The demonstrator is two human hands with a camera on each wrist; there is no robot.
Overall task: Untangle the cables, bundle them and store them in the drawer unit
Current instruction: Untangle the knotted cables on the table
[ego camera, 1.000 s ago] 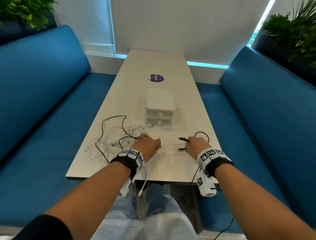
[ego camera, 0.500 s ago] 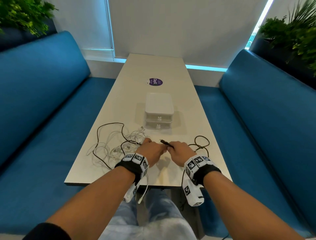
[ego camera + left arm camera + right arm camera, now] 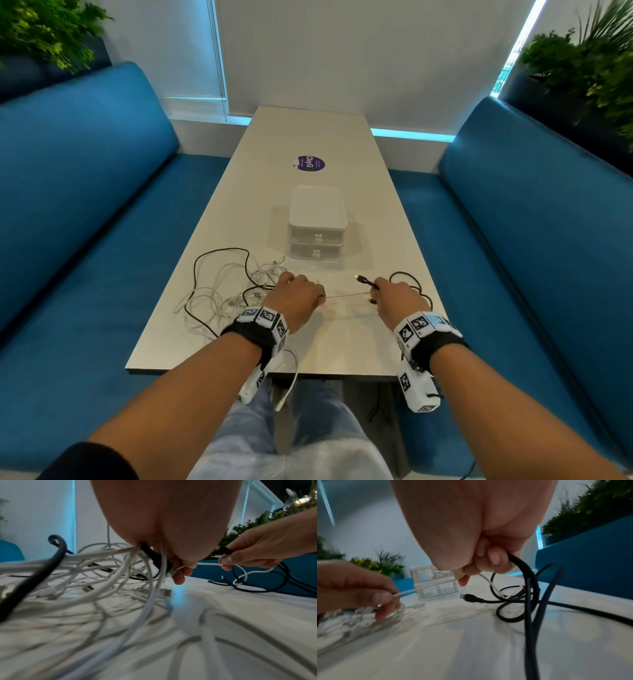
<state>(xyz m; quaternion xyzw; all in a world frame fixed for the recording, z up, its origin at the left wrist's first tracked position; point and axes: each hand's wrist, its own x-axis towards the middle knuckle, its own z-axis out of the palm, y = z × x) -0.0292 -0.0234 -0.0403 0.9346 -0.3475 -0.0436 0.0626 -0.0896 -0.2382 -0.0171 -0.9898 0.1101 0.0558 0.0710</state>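
Untangling stage, early | L hand (image 3: pixel 297 297) pinching white cable (image 3: pixel 346 295) beside tangle (image 3: pixel 222 291) on table (image 3: pixel 342 342) | R hand (image 3: pixel 399 298) fingers curling round same white cable + blk cable (image 3: pixel 529 582) | nothing bundled yet | drawer unit (image 3: pixel 317 222) sitting closed, just beyond hands

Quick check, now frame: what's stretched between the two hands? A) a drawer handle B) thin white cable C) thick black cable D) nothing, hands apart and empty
B: a thin white cable runs taut from the left hand to the right hand; the right also grips a black cable.
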